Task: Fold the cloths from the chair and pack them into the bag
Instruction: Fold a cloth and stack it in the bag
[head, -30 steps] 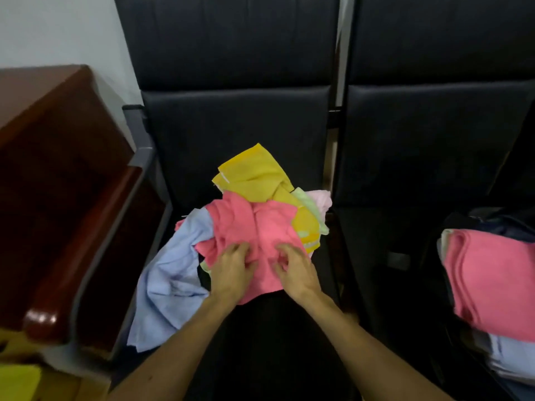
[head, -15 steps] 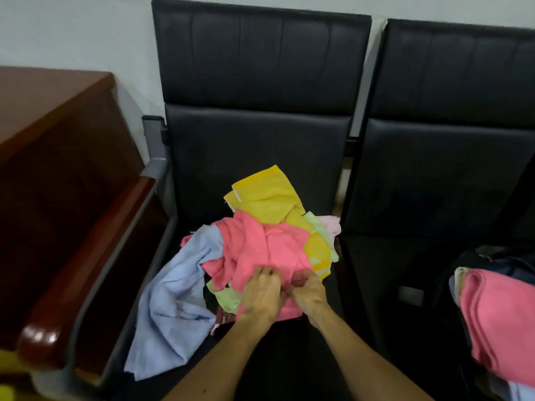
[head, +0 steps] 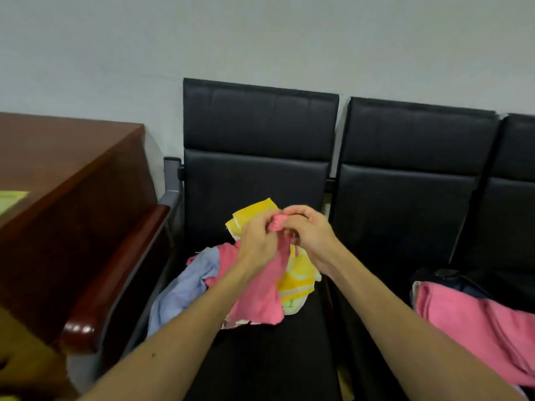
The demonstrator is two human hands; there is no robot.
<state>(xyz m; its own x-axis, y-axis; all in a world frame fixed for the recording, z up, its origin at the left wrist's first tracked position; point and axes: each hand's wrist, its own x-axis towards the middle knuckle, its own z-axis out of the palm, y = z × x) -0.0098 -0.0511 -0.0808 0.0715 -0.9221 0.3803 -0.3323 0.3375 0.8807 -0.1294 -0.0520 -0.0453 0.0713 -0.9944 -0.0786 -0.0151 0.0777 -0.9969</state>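
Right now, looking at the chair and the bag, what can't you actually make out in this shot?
Head view only.
- held pink cloth: top edge bunched inside the left hand and right hand, so which corners they pinch is hidden.
- bag: cut off by the right edge and covered by the folded pink cloth; its opening is unseen.
- pile on the chair: how many cloths lie under the held pink cloth is hidden.
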